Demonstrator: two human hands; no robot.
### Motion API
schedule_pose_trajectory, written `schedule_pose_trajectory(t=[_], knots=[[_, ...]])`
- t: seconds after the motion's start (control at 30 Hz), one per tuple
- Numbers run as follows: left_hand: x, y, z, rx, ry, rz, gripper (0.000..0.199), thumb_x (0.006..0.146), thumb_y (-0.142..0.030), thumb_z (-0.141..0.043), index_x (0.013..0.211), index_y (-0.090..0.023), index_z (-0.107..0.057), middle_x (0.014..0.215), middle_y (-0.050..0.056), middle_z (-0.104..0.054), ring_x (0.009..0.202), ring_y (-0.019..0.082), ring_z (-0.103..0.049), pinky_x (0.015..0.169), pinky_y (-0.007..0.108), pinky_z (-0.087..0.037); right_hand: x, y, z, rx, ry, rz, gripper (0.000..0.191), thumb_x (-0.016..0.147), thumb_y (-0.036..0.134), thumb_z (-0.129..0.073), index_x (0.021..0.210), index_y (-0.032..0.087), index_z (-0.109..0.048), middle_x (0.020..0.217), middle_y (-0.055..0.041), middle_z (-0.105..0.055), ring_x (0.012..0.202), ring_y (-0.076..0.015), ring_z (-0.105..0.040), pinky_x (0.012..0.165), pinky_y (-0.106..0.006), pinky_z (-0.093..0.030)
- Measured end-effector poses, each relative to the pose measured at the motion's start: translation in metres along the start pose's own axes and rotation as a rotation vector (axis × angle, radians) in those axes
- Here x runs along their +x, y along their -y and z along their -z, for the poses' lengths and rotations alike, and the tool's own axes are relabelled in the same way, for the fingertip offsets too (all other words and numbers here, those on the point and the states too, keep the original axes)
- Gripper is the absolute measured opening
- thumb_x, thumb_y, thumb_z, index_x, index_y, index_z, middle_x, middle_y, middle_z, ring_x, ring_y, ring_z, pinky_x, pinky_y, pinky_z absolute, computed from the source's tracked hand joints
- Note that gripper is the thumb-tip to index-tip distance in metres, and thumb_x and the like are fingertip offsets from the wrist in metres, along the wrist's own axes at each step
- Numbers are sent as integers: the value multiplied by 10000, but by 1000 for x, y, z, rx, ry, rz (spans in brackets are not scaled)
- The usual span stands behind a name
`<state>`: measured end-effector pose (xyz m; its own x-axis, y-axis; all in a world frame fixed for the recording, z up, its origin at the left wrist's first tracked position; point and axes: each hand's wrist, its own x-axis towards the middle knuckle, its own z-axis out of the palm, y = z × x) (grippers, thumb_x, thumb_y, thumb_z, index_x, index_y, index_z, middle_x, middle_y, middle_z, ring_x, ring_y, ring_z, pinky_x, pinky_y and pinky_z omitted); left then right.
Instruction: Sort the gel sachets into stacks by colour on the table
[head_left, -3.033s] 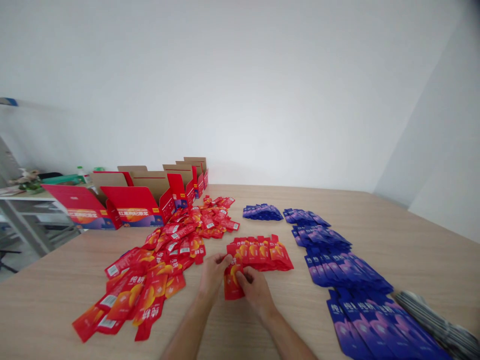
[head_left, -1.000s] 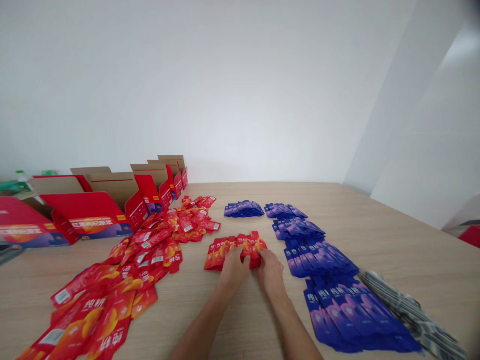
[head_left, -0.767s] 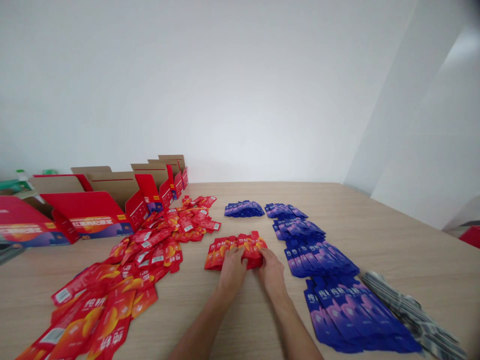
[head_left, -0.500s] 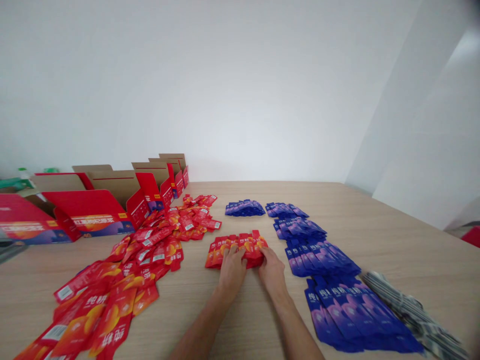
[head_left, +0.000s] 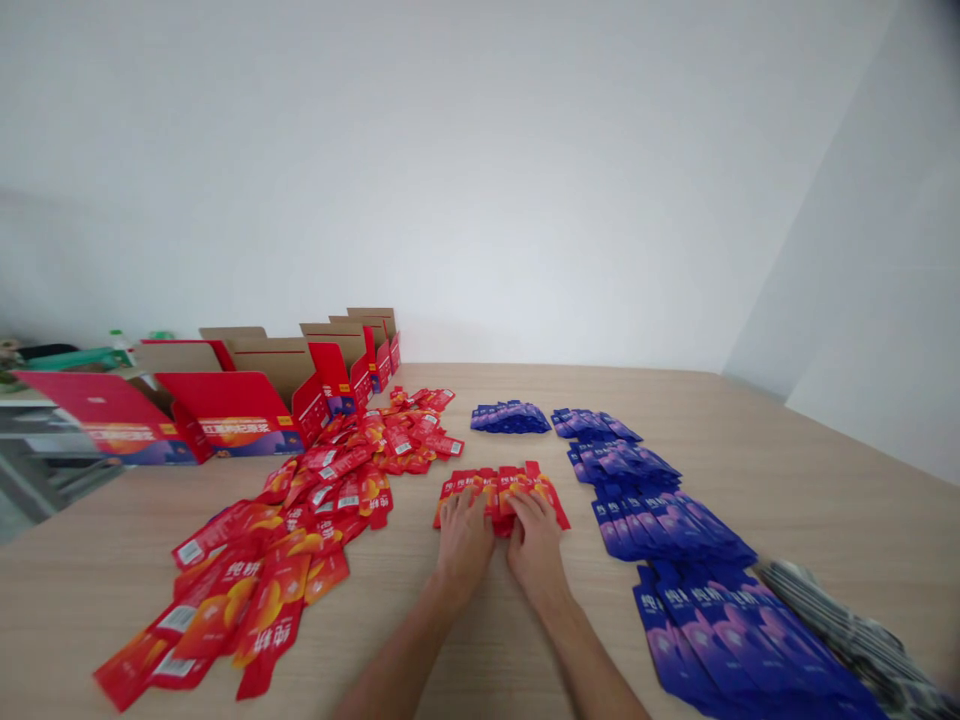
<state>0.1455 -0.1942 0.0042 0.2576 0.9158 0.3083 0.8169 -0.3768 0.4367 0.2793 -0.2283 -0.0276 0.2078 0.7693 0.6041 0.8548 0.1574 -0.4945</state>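
Note:
A row of overlapping red packets point(head_left: 489, 480), printed with orange fruit and white lettering, lies on the table in front of me. My left hand point(head_left: 463, 535) rests palm down on the left half of this row, fingers stretched over the packets. On the right half lies my right hand point(head_left: 534, 545), its fingers spread on top and its thumb by the near edge. Both hands are open and touch the packets without visibly gripping any. Left of them spreads a loose heap of similar red packets point(head_left: 277, 560), some showing barcodes.
Several fanned stacks of blue-purple packets point(head_left: 667, 520) run down the right side, with another blue stack point(head_left: 510, 417) farther back. A striped cloth bundle point(head_left: 832, 625) lies at the right. Open red cartons point(head_left: 240, 410) line the table's left edge. A white wall point(head_left: 525, 200) stands behind.
My right hand has moved from the row's right end onto the top of the packets. The left hand stays on the row. The view has turned slightly left.

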Motion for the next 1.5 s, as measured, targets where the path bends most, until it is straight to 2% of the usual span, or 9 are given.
schedule_pose_trajectory(t=[0.13,0.37,0.47,0.57,0.7,0.93,1.17,1.33,1.5], knots=[[-6,29,15,104,-32,97,432,861,-139,-452,1266,-192,-594,1326,126,-563,1223,259,-473,1036,374,-335,-7,24,-8,8,60,63,458,813,86,-434,1167,204,-699,1279,-71,-645,1253,-298,-463,1071,-505,-369],[-13,89,39,295,-63,366,432,877,-252,-457,1288,-168,-560,1330,181,-528,1188,317,-491,930,407,-381,-15,52,-22,18,141,92,498,781,40,-426,1162,205,-701,1301,-76,-628,1294,-319,-421,1060,-525,-361],[-14,106,45,333,-107,485,469,890,-333,-456,1321,-161,-526,1265,194,-546,1135,327,-516,895,417,-382,-17,61,-26,37,181,108,536,750,20,-435,1174,223,-693,1320,-69,-611,1315,-308,-407,1069,-515,-355],[-15,117,50,347,-130,602,498,902,-405,-445,1355,-210,-507,1165,174,-576,1086,340,-535,865,433,-380,-20,63,-28,50,191,125,552,738,13,-440,1184,224,-688,1331,-73,-598,1324,-307,-399,1077,-521,-346],[-16,123,53,370,-108,645,465,903,-448,-445,1304,-248,-569,1115,167,-594,1091,367,-528,865,458,-358,-21,61,-29,48,186,128,533,743,17,-443,1170,213,-695,1325,-84,-599,1311,-321,-405,1070,-539,-346],[-15,129,45,334,-42,554,364,903,-273,-435,1205,-202,-625,1102,151,-649,1088,324,-546,852,415,-347,-22,57,-33,78,179,124,489,761,29,-445,1136,201,-708,1319,-102,-603,1284,-316,-424,1067,-540,-347],[-11,124,36,396,-145,576,413,899,-396,-464,1155,-94,-579,1057,193,-658,1053,350,-564,866,436,-337,-22,54,-34,119,166,111,448,768,40,-470,1097,208,-724,1304,-103,-617,1260,-302,-449,1059,-518,-361],[-7,122,35,367,-144,567,331,882,-287,-472,1137,-99,-567,1034,180,-664,1035,328,-575,846,411,-345,-23,53,-34,123,149,121,440,762,33,-470,1082,194,-724,1284,-111,-627,1242,-303,-458,1055,-521,-366],[-8,120,43,283,-314,494,290,855,-182,-467,1123,-172,-579,1012,123,-637,990,291,-569,798,373,-368,-22,56,-32,114,158,112,441,771,35,-456,1069,207,-733,1267,-101,-638,1221,-311,-476,1033,-524,-385]])
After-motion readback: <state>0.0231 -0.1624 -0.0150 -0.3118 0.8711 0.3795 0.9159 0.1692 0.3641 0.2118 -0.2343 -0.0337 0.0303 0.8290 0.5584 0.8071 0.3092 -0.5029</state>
